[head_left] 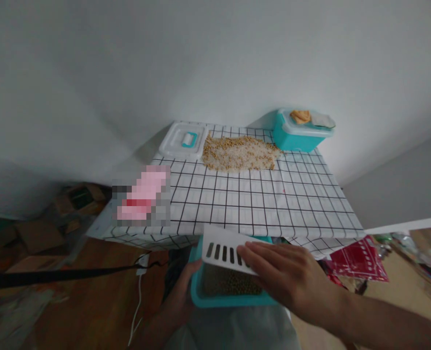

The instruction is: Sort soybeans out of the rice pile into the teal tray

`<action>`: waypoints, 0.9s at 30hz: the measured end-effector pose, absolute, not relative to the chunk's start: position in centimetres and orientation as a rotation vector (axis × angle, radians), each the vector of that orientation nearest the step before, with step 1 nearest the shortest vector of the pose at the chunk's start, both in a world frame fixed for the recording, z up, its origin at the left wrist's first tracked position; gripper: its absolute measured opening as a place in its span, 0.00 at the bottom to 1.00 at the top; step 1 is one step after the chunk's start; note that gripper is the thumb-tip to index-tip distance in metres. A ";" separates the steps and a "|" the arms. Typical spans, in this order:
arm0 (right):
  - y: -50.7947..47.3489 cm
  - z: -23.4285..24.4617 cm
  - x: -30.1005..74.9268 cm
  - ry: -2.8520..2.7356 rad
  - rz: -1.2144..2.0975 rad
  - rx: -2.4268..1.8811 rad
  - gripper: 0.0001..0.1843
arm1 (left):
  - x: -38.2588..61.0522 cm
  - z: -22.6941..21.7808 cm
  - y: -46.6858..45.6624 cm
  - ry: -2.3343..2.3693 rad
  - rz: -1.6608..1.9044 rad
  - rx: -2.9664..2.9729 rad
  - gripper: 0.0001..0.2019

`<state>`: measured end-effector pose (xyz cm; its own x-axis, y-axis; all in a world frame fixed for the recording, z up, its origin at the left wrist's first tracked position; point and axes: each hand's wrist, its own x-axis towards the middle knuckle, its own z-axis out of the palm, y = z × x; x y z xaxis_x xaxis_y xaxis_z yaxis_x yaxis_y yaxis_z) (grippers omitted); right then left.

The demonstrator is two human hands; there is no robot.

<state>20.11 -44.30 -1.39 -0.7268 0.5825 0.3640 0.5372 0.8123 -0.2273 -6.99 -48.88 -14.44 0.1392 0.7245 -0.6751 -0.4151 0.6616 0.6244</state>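
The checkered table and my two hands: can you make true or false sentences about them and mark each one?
1. The grain pile lies between the white lid and the lidded box. True.
2. The right hand touches the white slotted board. True.
3. The left hand is on the grain pile. False: it is at the teal tub's side.
4. The lidded box is red. False: it is teal.

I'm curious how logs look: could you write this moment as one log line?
left hand: at teal bin | right hand: on slotted white panel | bin: grains inside | table: loose grain pile, teal box
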 end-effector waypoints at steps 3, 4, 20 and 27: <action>-41.1 -0.5 21.3 -2.543 0.181 -0.934 0.19 | -5.9 -14.1 -48.7 1.183 0.803 0.160 0.21; -39.8 -0.4 21.6 -2.559 0.181 -0.978 0.18 | -5.6 -14.0 -48.7 1.181 0.805 0.138 0.22; -39.9 -3.8 21.2 -2.764 -0.089 -0.753 0.19 | -5.6 -13.8 -48.4 1.099 0.783 0.055 0.27; -43.2 -2.9 21.2 -2.748 0.051 -0.659 0.20 | -6.0 -15.4 -49.2 1.283 0.940 0.185 0.22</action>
<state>21.24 -43.15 -2.92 -0.8446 0.4477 0.2936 0.4365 0.8934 -0.1067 -5.99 -49.24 -15.40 -0.0162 0.6824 -0.7308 -0.4911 0.6312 0.6003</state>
